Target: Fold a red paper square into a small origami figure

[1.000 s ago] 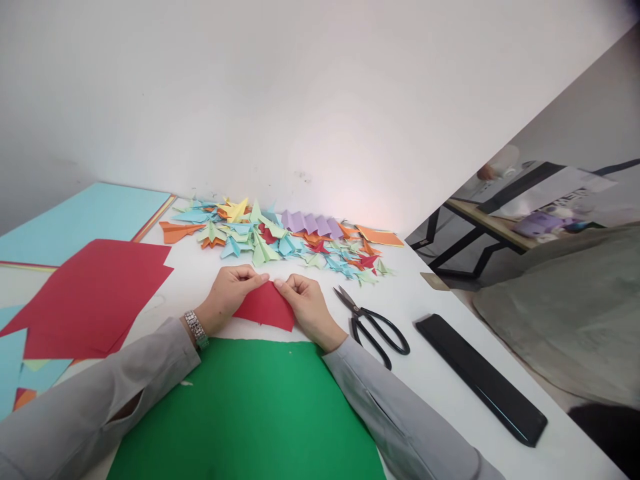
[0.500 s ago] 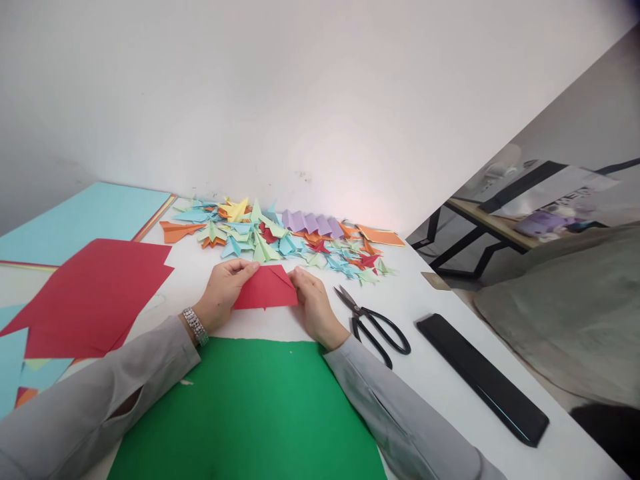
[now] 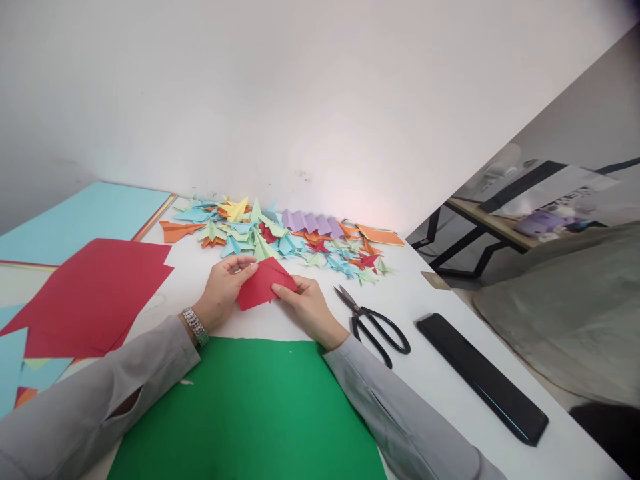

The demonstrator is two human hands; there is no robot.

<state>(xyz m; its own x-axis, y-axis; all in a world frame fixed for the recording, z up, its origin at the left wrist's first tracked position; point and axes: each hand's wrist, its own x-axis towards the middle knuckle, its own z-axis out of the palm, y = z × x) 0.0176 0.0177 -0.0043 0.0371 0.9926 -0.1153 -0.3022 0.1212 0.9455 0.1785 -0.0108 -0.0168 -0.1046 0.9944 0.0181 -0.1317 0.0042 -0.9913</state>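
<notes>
A small folded red paper (image 3: 260, 283) is held up between both hands, just beyond the top edge of a green sheet (image 3: 245, 407). My left hand (image 3: 223, 290) pinches its left side, thumb on top. On the right, my right hand (image 3: 310, 303) grips the paper with the thumb lying across its front and the fingers behind it. The paper is tilted, and a crease runs near its upper right edge. Behind the hands lies a pile of folded paper shapes (image 3: 240, 230) in several colours.
Black-handled scissors (image 3: 373, 323) lie right of my right hand, with a long black case (image 3: 483, 377) farther right. Large red sheets (image 3: 95, 293) and light blue sheets (image 3: 90, 220) cover the left side. A white wall (image 3: 300, 100) rises behind the table.
The red paper has turned, its left side dipping and its right side rising. My right thumb has moved left onto the front of the paper.
</notes>
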